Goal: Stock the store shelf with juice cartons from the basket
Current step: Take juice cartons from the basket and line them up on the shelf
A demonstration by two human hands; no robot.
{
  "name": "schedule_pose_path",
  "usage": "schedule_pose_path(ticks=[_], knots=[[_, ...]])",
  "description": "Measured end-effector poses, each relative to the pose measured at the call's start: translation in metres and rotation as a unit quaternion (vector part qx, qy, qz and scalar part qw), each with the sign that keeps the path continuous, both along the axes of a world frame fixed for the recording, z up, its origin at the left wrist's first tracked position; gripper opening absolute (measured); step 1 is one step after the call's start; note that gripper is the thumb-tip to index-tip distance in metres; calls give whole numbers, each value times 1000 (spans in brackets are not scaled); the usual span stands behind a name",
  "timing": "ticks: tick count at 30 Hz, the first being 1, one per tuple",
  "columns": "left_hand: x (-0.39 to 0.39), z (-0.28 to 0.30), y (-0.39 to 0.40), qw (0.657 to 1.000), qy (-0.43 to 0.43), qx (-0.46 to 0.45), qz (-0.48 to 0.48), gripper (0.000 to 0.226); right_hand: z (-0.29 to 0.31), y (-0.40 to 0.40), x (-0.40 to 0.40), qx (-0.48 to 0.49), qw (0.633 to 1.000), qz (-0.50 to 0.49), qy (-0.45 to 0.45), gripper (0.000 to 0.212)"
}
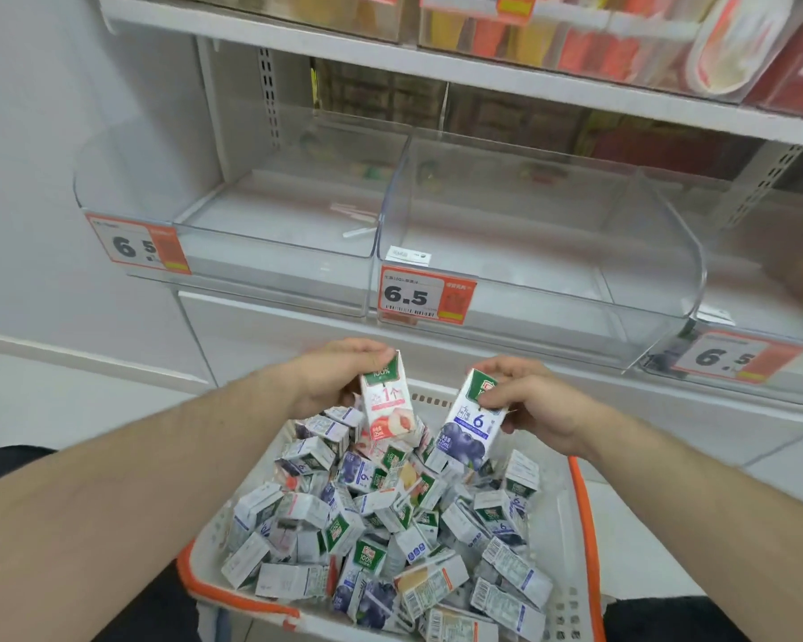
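Two juice cartons lifted just above the basket [571,572]: peach carton [387,400] pinched in left hand [339,377], blueberry carton [471,424] gripped in right hand [529,400]. Could slip from fingertip holds, or land in the wrong clear bin [529,271] beyond the basket. Small, white, green-topped boxes; many more heaped below.
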State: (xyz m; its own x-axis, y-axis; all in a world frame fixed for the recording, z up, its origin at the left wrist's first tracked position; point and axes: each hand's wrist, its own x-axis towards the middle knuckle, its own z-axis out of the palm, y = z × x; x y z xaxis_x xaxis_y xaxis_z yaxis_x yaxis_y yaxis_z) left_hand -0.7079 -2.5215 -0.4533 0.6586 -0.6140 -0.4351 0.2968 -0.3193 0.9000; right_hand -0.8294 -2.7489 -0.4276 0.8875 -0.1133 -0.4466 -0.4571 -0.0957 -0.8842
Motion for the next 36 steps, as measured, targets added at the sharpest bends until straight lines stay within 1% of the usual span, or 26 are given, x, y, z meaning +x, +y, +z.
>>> schedule_pose_path(ticks=[2, 3, 4, 8, 11, 13, 14, 16, 17, 18, 20, 21, 23, 24, 25, 27, 28, 30, 33, 34, 36], knots=[[0, 14, -4, 999, 30, -34, 12, 34, 9, 3, -3, 19, 1000, -9, -19, 42], [0, 20, -6, 998, 43, -44, 21, 40, 12, 4, -4, 33, 999, -16, -32, 42], [0, 26, -9, 996, 55, -53, 35, 41, 14, 6, -5, 51, 997, -24, -47, 40], [-1, 38, -12, 982, 141, -95, 83, 28, 21, 13, -4, 109, 988, -69, -88, 33], [2, 33, -7, 967, 209, -102, 103, 20, 27, 18, -3, 105, 986, -93, -95, 30], [2, 30, -6, 963, 229, -90, 107, 15, 29, 17, -4, 88, 986, -106, -96, 30], [0, 30, -7, 966, 224, -80, 99, 12, 30, 17, -4, 77, 986, -107, -98, 28], [-7, 29, -13, 984, 163, -39, 66, 10, 31, 15, -4, 67, 985, -114, -110, 16], [-11, 30, -18, 993, 113, -16, 43, 16, 33, 14, -3, 65, 984, -119, -119, 13], [-16, 32, -24, 998, 56, 6, 17, 21, 35, 13, -3, 58, 983, -122, -127, 14], [-25, 35, -32, 997, -53, 30, -45, 16, 40, 12, -3, 41, 982, -114, -147, 22], [-29, 36, -35, 993, -79, 28, -78, 19, 41, 10, -3, 40, 981, -110, -156, 27], [-36, 40, -41, 987, -97, 8, -125, 54, 46, 6, -4, 43, 979, -106, -168, 25], [-39, 41, -45, 984, -103, -9, -142, 62, 48, 4, -5, 44, 978, -105, -173, 23], [-42, 41, -50, 982, -113, -28, -150, 59, 51, 1, -6, 44, 978, -104, -177, 23], [-47, 44, -61, 979, -149, -32, -133, 34, 57, -4, -9, 44, 977, -106, -182, 23], [-48, 46, -67, 978, -168, -35, -115, 27, 60, -8, -11, 49, 976, -111, -182, 24], [-50, 51, -78, 973, -216, -30, -79, 20, 67, -17, -14, 46, 972, -136, -185, 26], [-56, 69, -95, 947, -317, 16, -52, 11, 81, -36, -23, -58, 964, -168, -199, 26], [-59, 77, -102, 934, -351, 40, -51, 10, 85, -40, -27, -75, 963, -165, -201, 28], [-68, 90, -118, 911, -402, 74, -60, 12, 89, -44, -33, -110, 960, -161, -203, 47]])
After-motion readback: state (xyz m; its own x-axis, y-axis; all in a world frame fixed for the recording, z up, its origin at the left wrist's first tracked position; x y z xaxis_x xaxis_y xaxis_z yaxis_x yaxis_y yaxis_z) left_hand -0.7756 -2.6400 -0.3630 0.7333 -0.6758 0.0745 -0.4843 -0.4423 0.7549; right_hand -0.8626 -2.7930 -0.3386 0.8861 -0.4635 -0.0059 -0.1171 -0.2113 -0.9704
